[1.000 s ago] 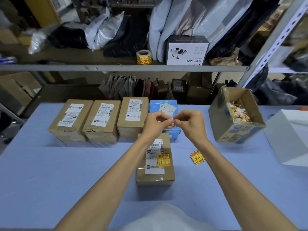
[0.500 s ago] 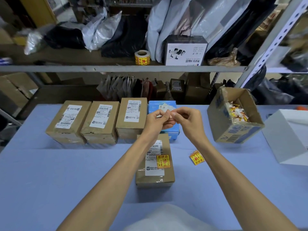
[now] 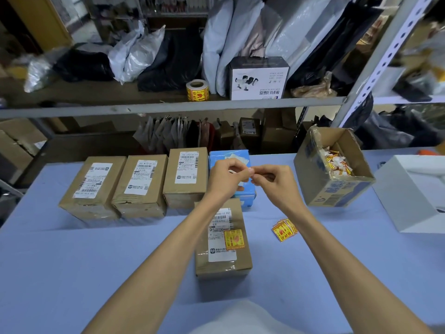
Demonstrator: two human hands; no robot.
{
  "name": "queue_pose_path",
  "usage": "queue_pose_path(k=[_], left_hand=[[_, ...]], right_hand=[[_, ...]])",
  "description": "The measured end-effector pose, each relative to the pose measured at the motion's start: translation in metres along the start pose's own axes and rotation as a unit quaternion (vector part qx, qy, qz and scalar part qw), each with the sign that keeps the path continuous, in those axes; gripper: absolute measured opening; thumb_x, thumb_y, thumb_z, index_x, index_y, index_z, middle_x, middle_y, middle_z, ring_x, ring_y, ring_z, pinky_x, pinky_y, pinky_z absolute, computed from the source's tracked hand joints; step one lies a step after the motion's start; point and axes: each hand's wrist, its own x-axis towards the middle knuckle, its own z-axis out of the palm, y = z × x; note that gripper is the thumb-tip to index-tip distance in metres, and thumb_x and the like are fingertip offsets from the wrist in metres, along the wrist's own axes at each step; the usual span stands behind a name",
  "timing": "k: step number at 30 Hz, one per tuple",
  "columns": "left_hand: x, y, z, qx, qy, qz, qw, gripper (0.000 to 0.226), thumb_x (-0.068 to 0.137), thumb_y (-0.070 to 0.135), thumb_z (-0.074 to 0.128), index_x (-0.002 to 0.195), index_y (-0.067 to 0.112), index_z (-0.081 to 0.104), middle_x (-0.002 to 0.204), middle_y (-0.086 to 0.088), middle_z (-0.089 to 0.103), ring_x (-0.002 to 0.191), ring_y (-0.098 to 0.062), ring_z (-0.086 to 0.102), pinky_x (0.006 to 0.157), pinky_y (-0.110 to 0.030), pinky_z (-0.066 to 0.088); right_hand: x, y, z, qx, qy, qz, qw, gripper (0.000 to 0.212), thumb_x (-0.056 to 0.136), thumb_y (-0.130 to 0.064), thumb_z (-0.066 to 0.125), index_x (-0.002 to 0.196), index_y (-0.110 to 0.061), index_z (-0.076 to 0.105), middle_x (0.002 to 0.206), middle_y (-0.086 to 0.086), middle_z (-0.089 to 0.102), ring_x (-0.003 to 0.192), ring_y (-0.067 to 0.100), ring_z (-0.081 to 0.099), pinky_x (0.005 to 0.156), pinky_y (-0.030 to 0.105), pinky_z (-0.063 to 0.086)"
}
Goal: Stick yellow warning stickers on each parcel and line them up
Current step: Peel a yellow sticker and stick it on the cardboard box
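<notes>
Obs., standing at the bench point(image 3: 72, 273):

- Left hand point(image 3: 226, 175) and right hand point(image 3: 274, 182) are raised together over the far row, fingertips meeting. Both pinch one small pale slip point(image 3: 250, 170); too small to tell whether it is a sticker or its backing. Judged step: peeling or readying a sticker.
- Near parcel point(image 3: 222, 259) lies alone at the bench middle, in front of the row. One yellow sticker point(image 3: 234, 239) is stuck over the corner of its white label. Counted as done, not yet lined up.
- Far row, side by side: left brown parcel point(image 3: 92, 186), middle brown parcel point(image 3: 140, 186), right brown parcel point(image 3: 185, 177), then blue parcel point(image 3: 225, 156), partly hidden by the hands. No yellow shows on any top.
- Supply: loose stickers point(image 3: 284, 230) on the bench just right of the near parcel; sticker roll point(image 3: 197, 90) on the shelf point(image 3: 168, 109) behind.
- Open carton point(image 3: 330, 186) at right holds crumpled white and yellow scraps.

Estimate: one of five labelled; four left, plus moving the near parcel into the row.
</notes>
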Motion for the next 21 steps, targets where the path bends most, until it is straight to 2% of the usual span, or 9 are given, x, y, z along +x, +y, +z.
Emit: queue_pose_path(k=[2,5,8,12,16,19,21], left_hand=[[0.003,0.004,0.003,0.009,-0.022,-0.009,1.000,0.012,0.084,0.018,0.072,0.082,0.007,0.070,0.084,-0.009,0.072,0.077,-0.017,0.072,0.064,-0.029,0.060],[0.004,0.008,0.016,0.007,-0.045,-0.016,0.999,0.012,0.085,0.011,0.070,0.082,0.000,0.070,0.082,-0.015,0.072,0.074,-0.019,0.073,0.064,-0.026,0.058],[0.005,0.011,0.032,0.016,-0.062,0.005,0.998,0.010,0.086,0.008,0.067,0.079,0.001,0.070,0.079,-0.015,0.070,0.073,-0.018,0.072,0.066,-0.023,0.058],[0.006,0.015,0.055,0.097,-0.103,0.038,0.989,0.011,0.090,0.010,0.063,0.086,0.003,0.070,0.080,-0.012,0.070,0.076,-0.016,0.072,0.070,-0.028,0.060],[0.005,0.018,0.084,0.176,-0.105,0.083,0.975,0.013,0.089,0.013,0.064,0.085,0.004,0.071,0.080,-0.010,0.071,0.071,-0.017,0.070,0.068,-0.028,0.059],[0.010,0.025,0.107,0.180,-0.106,0.111,0.972,0.013,0.090,0.015,0.063,0.086,0.005,0.069,0.082,-0.009,0.069,0.073,-0.017,0.068,0.069,-0.028,0.057],[0.022,0.032,0.125,0.194,-0.110,0.141,0.964,0.012,0.090,0.018,0.064,0.085,0.008,0.069,0.083,-0.006,0.070,0.076,-0.017,0.066,0.071,-0.032,0.055]], right_hand=[[-0.006,0.002,-0.005,-0.008,0.004,-0.009,1.000,0.019,0.089,-0.009,0.064,0.106,-0.010,0.073,0.084,-0.003,0.072,0.073,-0.004,0.067,0.068,0.009,0.052],[-0.014,0.003,-0.016,-0.024,0.040,-0.028,0.998,0.018,0.088,-0.008,0.066,0.104,-0.007,0.074,0.080,-0.005,0.069,0.067,-0.008,0.064,0.064,0.005,0.048],[-0.018,0.005,-0.031,-0.029,0.069,-0.035,0.997,0.016,0.086,-0.009,0.068,0.100,-0.006,0.075,0.077,-0.002,0.071,0.064,-0.004,0.065,0.062,0.009,0.051],[-0.021,0.018,-0.050,-0.056,0.100,-0.007,0.993,0.011,0.084,-0.008,0.068,0.091,-0.008,0.077,0.072,-0.005,0.069,0.063,0.004,0.065,0.062,0.018,0.054],[-0.027,0.026,-0.063,-0.099,0.140,0.009,0.985,0.010,0.082,-0.006,0.067,0.084,-0.007,0.076,0.072,-0.001,0.069,0.062,0.002,0.060,0.058,0.010,0.047],[-0.028,0.032,-0.078,-0.114,0.179,0.020,0.977,0.013,0.086,-0.009,0.066,0.092,-0.007,0.077,0.076,0.003,0.071,0.067,0.007,0.063,0.063,0.021,0.053],[-0.025,0.037,-0.093,-0.123,0.205,0.016,0.971,0.013,0.087,-0.011,0.067,0.095,-0.008,0.076,0.080,0.004,0.073,0.072,0.011,0.065,0.068,0.023,0.053]])
